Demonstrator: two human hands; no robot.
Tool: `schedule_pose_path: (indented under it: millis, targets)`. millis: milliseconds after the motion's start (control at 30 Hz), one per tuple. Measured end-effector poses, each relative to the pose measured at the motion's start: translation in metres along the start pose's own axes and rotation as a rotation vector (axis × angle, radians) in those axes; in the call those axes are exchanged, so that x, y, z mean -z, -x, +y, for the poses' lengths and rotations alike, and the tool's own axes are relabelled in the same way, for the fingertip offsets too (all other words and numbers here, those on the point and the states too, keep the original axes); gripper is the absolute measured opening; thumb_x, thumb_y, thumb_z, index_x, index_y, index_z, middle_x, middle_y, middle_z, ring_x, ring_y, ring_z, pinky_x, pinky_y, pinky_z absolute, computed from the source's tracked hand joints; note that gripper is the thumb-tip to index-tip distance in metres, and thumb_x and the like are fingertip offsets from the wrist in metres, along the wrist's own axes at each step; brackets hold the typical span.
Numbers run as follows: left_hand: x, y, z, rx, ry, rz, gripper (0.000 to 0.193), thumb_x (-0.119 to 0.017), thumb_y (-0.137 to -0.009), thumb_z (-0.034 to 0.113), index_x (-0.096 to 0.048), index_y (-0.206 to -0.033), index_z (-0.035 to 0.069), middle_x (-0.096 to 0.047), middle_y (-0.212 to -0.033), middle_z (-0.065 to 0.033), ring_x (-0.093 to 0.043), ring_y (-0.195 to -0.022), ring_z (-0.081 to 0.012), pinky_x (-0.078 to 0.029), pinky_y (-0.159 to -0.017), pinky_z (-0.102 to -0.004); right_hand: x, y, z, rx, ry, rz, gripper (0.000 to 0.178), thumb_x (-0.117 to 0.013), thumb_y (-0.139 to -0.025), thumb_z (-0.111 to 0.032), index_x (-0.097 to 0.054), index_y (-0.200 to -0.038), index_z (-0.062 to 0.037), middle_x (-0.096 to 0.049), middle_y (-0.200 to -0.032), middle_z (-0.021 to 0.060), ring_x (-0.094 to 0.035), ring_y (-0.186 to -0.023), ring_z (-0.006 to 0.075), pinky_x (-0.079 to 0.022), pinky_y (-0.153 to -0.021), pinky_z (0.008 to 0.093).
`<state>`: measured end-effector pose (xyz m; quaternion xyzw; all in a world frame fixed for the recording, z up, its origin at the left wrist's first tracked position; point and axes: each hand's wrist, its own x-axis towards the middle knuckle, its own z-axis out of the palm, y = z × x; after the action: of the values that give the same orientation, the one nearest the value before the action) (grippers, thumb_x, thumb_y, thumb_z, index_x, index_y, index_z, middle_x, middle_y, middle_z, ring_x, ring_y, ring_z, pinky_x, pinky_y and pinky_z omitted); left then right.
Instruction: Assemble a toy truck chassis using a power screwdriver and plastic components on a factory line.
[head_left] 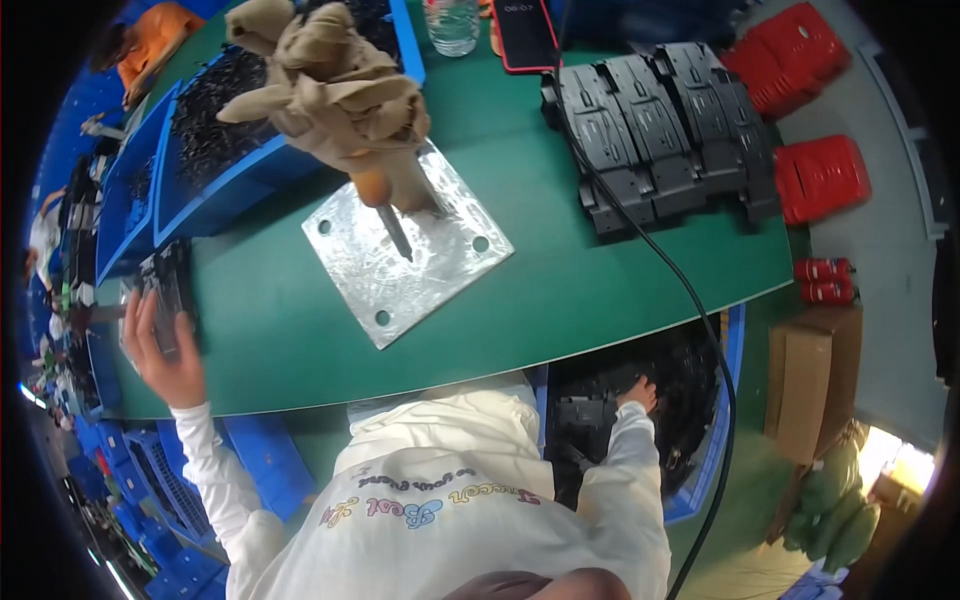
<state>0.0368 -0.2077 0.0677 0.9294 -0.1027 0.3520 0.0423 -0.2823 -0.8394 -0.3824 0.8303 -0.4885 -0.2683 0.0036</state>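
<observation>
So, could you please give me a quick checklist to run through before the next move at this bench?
1. Left hand on a black part at the table edge: ok.
2. Right hand down in the blue bin of black parts: ok.
3. Right hand actually gripping a part: cannot tell.
4. Metal plate lying flat on the table: ok.
5. Black cable kept off the work area: not ok, it crosses the table.

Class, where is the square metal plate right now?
In the head view, the square metal plate lies mid-table on the green table, under the glove-draped tool, left of the black parts.
</observation>
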Motion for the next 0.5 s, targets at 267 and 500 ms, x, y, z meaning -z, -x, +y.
schedule_pose_path:
  millis: [267,500]
  targets:
    - [-0.014,-0.011,0.051,-0.07,0.249,-0.098,0.034,-0.069,-0.076,-0.004,-0.068,-0.109,0.003,-0.056,-0.129,-0.0184,-0.058,-0.112,-0.0334,-0.049,-0.091,-0.0389,0.092,0.054,-0.007,0.3,-0.252,0.251,0.082,-0.088,-0.053,-0.028,-0.047,-0.123,-0.0096,-0.056,-0.109,0.019,-0.056,-0.104,0.0406,-0.049,-0.086,0.0469]
    - [-0.045,-0.093,0.041,-0.09,0.27,0.022,0.024,-0.073,-0.079,0.006,-0.07,-0.103,0.007,-0.06,-0.111,-0.0136,-0.059,-0.105,-0.0302,-0.046,-0.091,-0.0355,0.215,0.173,-0.026,0.619,-1.365,-0.73,0.065,-0.085,-0.059,-0.003,-0.056,-0.117,-0.004,-0.06,-0.109,0.0013,-0.055,-0.102,0.014,-0.043,-0.093,0.0286]
